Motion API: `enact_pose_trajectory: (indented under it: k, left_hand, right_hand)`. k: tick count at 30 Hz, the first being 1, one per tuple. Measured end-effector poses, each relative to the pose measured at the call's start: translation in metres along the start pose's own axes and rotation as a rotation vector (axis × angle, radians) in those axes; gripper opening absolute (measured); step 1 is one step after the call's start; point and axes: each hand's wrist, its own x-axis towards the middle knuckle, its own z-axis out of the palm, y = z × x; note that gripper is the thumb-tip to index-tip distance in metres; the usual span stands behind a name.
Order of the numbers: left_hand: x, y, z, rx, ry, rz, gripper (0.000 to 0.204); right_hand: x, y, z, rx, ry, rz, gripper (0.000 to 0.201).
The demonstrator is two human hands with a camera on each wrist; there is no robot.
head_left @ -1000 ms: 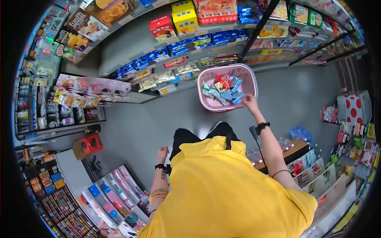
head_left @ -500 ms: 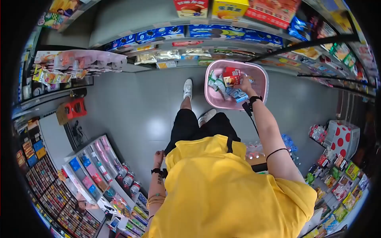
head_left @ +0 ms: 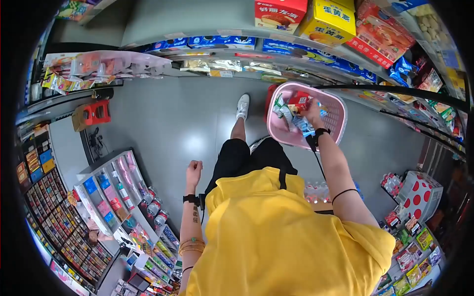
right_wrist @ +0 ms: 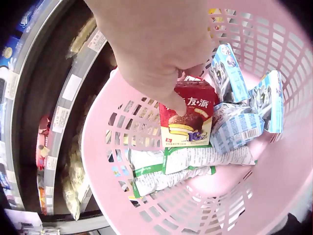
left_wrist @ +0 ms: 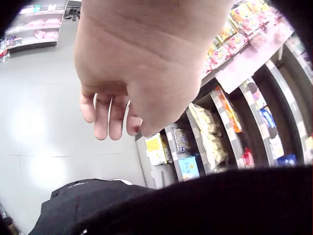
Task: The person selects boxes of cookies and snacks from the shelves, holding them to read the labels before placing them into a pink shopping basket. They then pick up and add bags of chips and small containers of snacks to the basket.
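Inside a pink plastic basket (head_left: 336,109), my right hand (head_left: 312,114) pinches a red box of chocolate pies (right_wrist: 188,120). The thumb lies across the front of the box; the other fingers are mostly hidden behind it. White-and-green snack bags (right_wrist: 190,161) lie below the box in the right wrist view. Beside it are light-blue snack packs (right_wrist: 237,127). My left hand (head_left: 194,173) hangs beside the left leg over the floor. Its fingers are loosely curled and hold nothing, as the left wrist view (left_wrist: 142,68) shows.
Shelves with blue cookie boxes (head_left: 222,42), a red pie box (head_left: 280,15) and a yellow box (head_left: 327,22) run along the front. A red stool (head_left: 97,112) stands at left near a display rack (head_left: 111,192). A polka-dot box (head_left: 419,196) is at right.
My right hand has moved from the basket's near right edge onto the red box inside. The left foot has come into view ahead, and the left hand has risen slightly. The head view has shifted.
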Motion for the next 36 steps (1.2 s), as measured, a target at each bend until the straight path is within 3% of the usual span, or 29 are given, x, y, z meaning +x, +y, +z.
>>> enact_pose_trajectory:
  k: [3, 6, 10, 14, 17, 20, 23, 27, 28, 29, 32, 35, 36]
  left_hand:
    - [0.015, 0.03, 0.0, 0.042, -0.018, 0.047, 0.032]
    - [0.015, 0.07, -0.001, 0.112, -0.043, 0.057, 0.031]
    - [0.022, 0.097, 0.006, 0.129, -0.068, 0.077, 0.031]
    - [0.018, 0.133, 0.006, 0.223, -0.092, 0.166, 0.03]
    - [0.024, 0.154, 0.013, 0.152, -0.21, 0.282, 0.029]
    - [0.01, 0.217, 0.025, 0.121, -0.374, 0.332, 0.035]
    - [0.002, 0.259, 0.047, 0.087, -0.506, 0.505, 0.065]
    - [-0.017, 0.307, 0.072, -0.019, -0.713, 0.615, 0.088]
    - [-0.018, 0.311, 0.076, -0.049, -0.778, 0.618, 0.092]
    - [-0.018, 0.313, 0.077, -0.156, -0.901, 0.43, 0.087]
    - [-0.003, 0.279, 0.079, -0.219, -0.841, 0.386, 0.08]
    - [0.005, 0.245, 0.061, -0.11, -0.693, 0.432, 0.076]
    - [-0.003, 0.238, 0.053, -0.193, -0.61, 0.366, 0.078]
  right_hand:
    - [-0.01, -0.008, -0.002, -0.015, -0.04, 0.001, 0.079]
    - [-0.019, -0.013, 0.003, -0.324, 0.117, -0.004, 0.086]
    - [-0.026, -0.018, 0.008, -0.38, 0.208, 0.024, 0.087]
    - [-0.035, -0.017, 0.007, -0.083, 0.165, -0.113, 0.076]
    - [-0.084, -0.079, -0.033, -0.069, 0.211, -0.212, 0.066]
    - [-0.127, -0.118, -0.066, 0.134, 0.131, -0.448, 0.068]
    - [-0.165, -0.147, -0.084, 0.336, -0.081, -0.591, 0.068]
    - [-0.193, -0.182, -0.079, 0.547, -0.5, -0.477, 0.071]
    - [-0.194, -0.185, -0.071, 0.583, -0.592, -0.442, 0.07]
    - [-0.194, -0.186, -0.063, 0.632, -0.634, -0.459, 0.067]
    - [-0.181, -0.183, -0.051, 0.73, -0.62, -0.487, 0.064]
    - [-0.126, -0.132, -0.03, 0.498, -0.356, -0.421, 0.043]
    - [-0.099, -0.102, -0.019, 0.235, -0.195, -0.559, 0.042]
